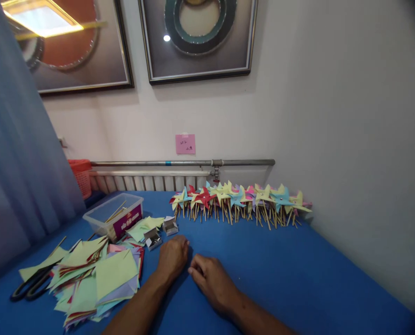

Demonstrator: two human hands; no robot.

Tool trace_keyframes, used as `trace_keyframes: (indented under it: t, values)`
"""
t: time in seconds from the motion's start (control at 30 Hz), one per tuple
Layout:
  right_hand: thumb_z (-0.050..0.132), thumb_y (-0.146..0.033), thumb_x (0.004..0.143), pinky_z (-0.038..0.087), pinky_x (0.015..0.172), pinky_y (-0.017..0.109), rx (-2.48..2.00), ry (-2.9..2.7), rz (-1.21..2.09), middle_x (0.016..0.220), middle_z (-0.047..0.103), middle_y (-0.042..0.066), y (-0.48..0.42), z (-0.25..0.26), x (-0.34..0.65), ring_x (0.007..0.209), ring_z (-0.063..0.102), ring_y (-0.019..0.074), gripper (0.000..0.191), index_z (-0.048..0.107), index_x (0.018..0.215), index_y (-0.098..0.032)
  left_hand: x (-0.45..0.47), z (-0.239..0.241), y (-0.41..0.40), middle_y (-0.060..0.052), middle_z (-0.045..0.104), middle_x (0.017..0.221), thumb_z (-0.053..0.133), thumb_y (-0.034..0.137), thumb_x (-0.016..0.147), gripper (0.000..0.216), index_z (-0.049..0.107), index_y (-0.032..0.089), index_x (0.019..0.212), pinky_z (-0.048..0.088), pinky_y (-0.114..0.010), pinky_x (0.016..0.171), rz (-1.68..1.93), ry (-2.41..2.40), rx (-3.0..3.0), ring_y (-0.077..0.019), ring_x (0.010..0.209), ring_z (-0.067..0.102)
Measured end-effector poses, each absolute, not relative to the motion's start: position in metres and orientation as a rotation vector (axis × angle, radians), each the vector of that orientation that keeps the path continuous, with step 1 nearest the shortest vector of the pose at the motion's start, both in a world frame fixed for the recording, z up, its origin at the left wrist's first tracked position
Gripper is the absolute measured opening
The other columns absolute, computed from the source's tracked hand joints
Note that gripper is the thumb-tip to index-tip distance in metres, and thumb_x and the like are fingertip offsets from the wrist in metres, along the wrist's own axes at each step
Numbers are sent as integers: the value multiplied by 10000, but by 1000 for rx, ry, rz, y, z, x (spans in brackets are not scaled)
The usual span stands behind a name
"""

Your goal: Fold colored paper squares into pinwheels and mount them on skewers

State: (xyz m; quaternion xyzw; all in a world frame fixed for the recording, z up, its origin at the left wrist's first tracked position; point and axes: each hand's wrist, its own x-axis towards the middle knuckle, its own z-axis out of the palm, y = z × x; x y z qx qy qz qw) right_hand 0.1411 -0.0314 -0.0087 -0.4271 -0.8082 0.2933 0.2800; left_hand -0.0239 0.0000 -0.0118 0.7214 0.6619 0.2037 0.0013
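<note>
My left hand (173,257) rests knuckles up on the blue table (263,265), fingers curled under, just right of a heap of coloured paper squares (99,274). My right hand (210,279) lies beside it with its fingertips pinched together near the left hand. Whether either hand holds anything is hidden. Two small open boxes (160,232) sit just beyond the left hand. A row of finished paper pinwheels on wooden sticks (238,201) leans against the wall at the back.
Black scissors (31,284) lie at the left edge of the paper heap. A clear plastic tub with sticks (114,215) stands behind it. An orange basket (81,177), a curtain (15,163) and a radiator pipe (183,163) border the table.
</note>
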Motion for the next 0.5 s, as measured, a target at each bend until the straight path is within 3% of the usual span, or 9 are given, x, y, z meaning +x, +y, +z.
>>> trace_keyframes:
  t: [0.17,0.37,0.5]
  values:
    - [589,-186,920,315,645,258,-1106,-2213,738,699,624,-29,-31,-8,141,660,546,139,125,593,798,-211,-25,-4,-8,-64,730,913,474,203,997,241,692,188,897,412,-276,695,689,2061,2323,-180,830,688]
    - [539,-231,956,301,618,261,-1143,-2127,816,641,552,-47,-22,-6,144,620,502,136,172,554,785,-212,-54,-10,-63,-27,668,789,463,212,1007,252,661,215,851,450,-278,705,1147,2014,2432,-168,754,660]
    - [538,-254,955,304,617,266,-1123,-2138,825,652,547,-46,-23,-8,142,625,491,138,187,549,773,-213,-114,-23,-101,-47,697,854,461,264,1016,261,691,228,898,474,-305,740,1167,2271,2424,-194,794,662]
